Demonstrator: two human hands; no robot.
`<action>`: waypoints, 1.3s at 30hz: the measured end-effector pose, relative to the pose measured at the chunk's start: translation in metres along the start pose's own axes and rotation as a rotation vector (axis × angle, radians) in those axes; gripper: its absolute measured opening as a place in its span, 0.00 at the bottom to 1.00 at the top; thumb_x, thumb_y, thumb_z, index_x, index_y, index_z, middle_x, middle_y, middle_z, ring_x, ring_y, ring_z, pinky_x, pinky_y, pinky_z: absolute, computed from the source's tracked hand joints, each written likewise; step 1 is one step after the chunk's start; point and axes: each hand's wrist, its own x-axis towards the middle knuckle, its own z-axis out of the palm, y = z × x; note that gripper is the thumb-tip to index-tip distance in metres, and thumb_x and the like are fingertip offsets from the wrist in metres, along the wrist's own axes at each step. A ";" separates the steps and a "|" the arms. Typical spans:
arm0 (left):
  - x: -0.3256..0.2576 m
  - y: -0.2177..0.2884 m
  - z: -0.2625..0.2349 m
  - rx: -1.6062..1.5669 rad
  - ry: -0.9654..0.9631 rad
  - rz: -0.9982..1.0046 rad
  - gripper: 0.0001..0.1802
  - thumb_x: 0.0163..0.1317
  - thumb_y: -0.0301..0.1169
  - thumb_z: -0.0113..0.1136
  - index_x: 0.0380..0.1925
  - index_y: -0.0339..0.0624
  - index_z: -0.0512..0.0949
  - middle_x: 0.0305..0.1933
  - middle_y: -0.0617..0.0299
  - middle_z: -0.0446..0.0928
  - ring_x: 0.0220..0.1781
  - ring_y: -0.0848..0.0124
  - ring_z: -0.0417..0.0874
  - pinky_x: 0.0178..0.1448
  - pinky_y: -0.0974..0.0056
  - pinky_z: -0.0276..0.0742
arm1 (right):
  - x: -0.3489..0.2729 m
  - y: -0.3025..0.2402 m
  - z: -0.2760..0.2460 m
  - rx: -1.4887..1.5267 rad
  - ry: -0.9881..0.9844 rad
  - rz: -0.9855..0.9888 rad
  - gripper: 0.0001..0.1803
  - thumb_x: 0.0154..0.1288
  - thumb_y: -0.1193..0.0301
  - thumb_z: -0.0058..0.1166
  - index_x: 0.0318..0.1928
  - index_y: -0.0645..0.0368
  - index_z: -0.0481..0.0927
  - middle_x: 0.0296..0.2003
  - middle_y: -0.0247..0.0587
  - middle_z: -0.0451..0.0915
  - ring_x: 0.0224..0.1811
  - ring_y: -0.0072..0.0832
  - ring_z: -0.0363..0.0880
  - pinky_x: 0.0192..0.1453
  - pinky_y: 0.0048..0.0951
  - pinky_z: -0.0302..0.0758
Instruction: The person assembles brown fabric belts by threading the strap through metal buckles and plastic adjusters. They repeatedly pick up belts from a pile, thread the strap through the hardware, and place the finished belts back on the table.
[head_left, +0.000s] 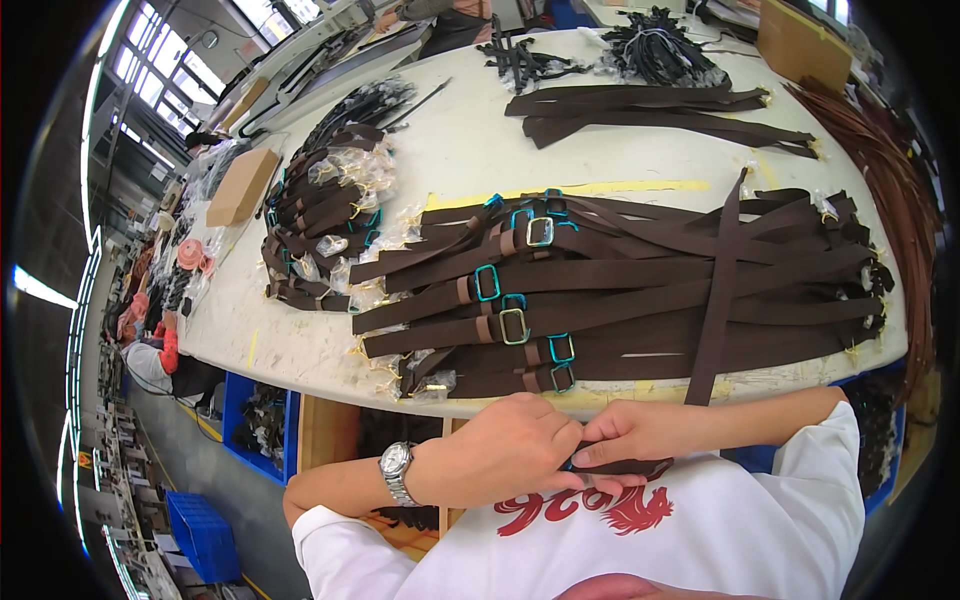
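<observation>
Close to my body, just off the table's near edge, my left hand (505, 450) and my right hand (635, 435) meet. Both are closed on a dark brown belt (640, 466), mostly hidden by my fingers. A speck of teal shows between the hands. In front of them lies a wide pile of dark brown belts (620, 285), spread side by side. Their square buckles (487, 283) look teal or pale metal, and small loops sit beside them. One strap (718, 290) lies across the pile and runs toward my right hand.
On the pale table (450, 130) a bundle of coiled belts (320, 210) with clear plastic sits left. Black straps (660, 45) and brown straps (660, 115) lie at the back. A cardboard box (805, 45) stands far right. Blue bins (255, 425) are below. Another person (160, 360) sits left.
</observation>
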 end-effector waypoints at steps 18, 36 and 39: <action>-0.011 -0.020 0.012 -0.510 0.235 0.027 0.25 0.58 0.40 0.83 0.49 0.37 0.85 0.45 0.56 0.89 0.46 0.54 0.91 0.58 0.57 0.87 | -0.040 0.007 -0.014 -0.012 -0.108 -0.042 0.22 0.89 0.56 0.49 0.42 0.59 0.86 0.21 0.25 0.77 0.20 0.12 0.62 0.27 0.23 0.60; -0.004 -0.028 0.018 -1.144 0.123 -0.260 0.14 0.70 0.34 0.75 0.34 0.31 0.87 0.26 0.60 0.84 0.25 0.74 0.83 0.32 0.66 0.77 | -0.019 -0.025 -0.013 -0.287 0.001 -0.278 0.19 0.82 0.56 0.62 0.40 0.61 0.87 0.30 0.33 0.89 0.30 0.18 0.83 0.36 0.25 0.78; -0.006 -0.035 0.035 -1.308 0.179 -0.079 0.13 0.74 0.31 0.69 0.32 0.31 0.85 0.26 0.63 0.82 0.24 0.78 0.81 0.31 0.71 0.77 | -0.017 -0.031 -0.011 -0.185 -0.064 -0.352 0.17 0.81 0.60 0.64 0.39 0.62 0.88 0.30 0.32 0.89 0.30 0.17 0.84 0.36 0.23 0.79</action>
